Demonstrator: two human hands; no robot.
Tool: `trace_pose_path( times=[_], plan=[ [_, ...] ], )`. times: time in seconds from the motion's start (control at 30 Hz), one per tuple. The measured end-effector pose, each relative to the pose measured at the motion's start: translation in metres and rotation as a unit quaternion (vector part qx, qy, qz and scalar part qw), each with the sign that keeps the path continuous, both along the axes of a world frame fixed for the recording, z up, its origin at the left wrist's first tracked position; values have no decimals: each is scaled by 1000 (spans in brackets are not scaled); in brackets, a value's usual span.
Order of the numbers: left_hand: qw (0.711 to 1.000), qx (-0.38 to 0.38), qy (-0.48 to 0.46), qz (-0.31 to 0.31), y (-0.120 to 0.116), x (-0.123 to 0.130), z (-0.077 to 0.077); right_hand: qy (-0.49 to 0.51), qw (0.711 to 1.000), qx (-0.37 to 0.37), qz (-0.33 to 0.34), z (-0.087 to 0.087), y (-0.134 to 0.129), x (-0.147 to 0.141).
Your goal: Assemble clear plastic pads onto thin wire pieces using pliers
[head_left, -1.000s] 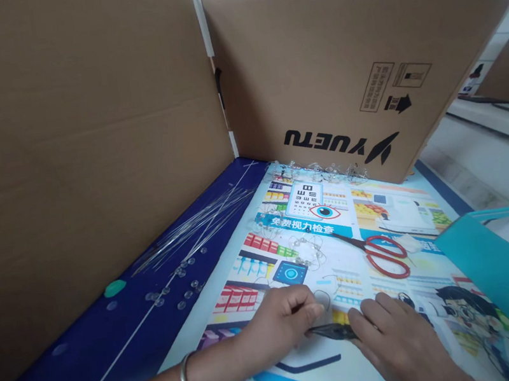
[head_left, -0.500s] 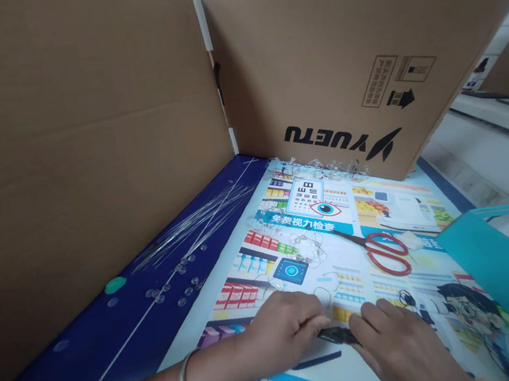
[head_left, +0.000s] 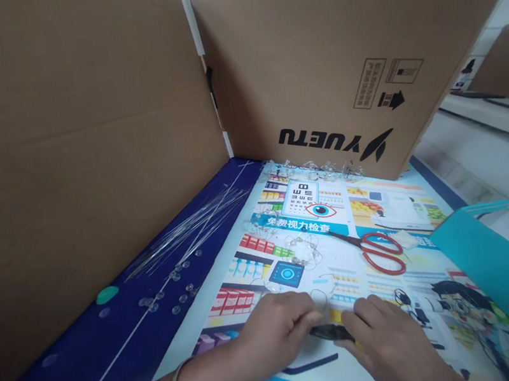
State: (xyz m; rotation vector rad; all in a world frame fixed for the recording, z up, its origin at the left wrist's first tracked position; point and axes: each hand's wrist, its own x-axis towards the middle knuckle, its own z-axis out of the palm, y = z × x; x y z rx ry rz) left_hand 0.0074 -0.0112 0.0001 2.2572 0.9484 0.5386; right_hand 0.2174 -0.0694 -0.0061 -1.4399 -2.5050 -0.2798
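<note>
My right hand (head_left: 387,340) is wrapped round a pair of pliers (head_left: 331,332); their dark jaws point left, and a bit of yellow handle shows by the thumb. At the jaw tips, my left hand (head_left: 281,328) is closed in a pinch. A thin wire (head_left: 319,299) loops up beside its fingertips, and the part inside the fingers is hidden. Beyond my hands lie red-handled scissors (head_left: 381,253), with a ring of clear beads on wire (head_left: 303,251) to their left.
Cardboard walls (head_left: 78,115) stand at the left and back. Straight wires (head_left: 188,230), loose clear beads (head_left: 178,273) and a green lump (head_left: 107,295) lie on the blue strip. More beaded wire (head_left: 323,170) runs along the back wall. A turquoise folder (head_left: 495,281) sits at the right.
The whole view has shifted slightly left. Both hands keep their hold, with the pliers' jaws still by the left fingertips; a little more yellow handle shows.
</note>
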Motion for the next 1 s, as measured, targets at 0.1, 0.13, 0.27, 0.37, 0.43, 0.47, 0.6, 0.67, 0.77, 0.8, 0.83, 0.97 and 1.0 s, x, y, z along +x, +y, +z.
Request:
trace_pose_path(
  times=[0.1, 0.13, 0.27, 0.37, 0.43, 0.47, 0.6, 0.67, 0.77, 0.8, 0.83, 0.97, 1.0],
  plan=[
    [993, -85, -19, 77, 9, -1, 0, 23, 999, -18, -13, -2, 3, 1],
    [989, -114, -25, 93, 11, -2, 0, 38, 999, -29, -15, -2, 3, 2],
    [979, -162, -30, 119, 17, -4, -3, 99, 994, -36, -39, -1, 7, 8],
    [980, -157, -24, 117, 17, -5, -5, 116, 991, -24, -63, -5, 12, 15],
    [981, -153, -16, 118, 17, -5, -6, 125, 989, -22, -74, -9, 15, 19],
    [982, -146, -10, 118, 17, -5, -6, 130, 988, -22, -78, -11, 17, 21],
    [989, -80, 23, 119, 17, -4, -6, 132, 987, -26, -93, -16, 21, 26],
    [990, -50, 49, 119, 16, -4, -6, 129, 987, -23, -93, -16, 22, 26],
    [989, -20, 87, 116, 16, -3, -5, 127, 988, -23, -86, -14, 22, 24],
    [988, -13, 97, 116, 15, -4, -4, 126, 988, -23, -85, -14, 21, 24],
    [988, -7, 106, 116, 15, -4, -4, 126, 988, -23, -85, -13, 21, 24],
    [985, 9, 125, 120, 17, -5, -3, 123, 989, -16, -82, -13, 21, 24],
    [984, 13, 127, 122, 19, -7, -2, 121, 989, -16, -83, -13, 21, 24]
  ],
)
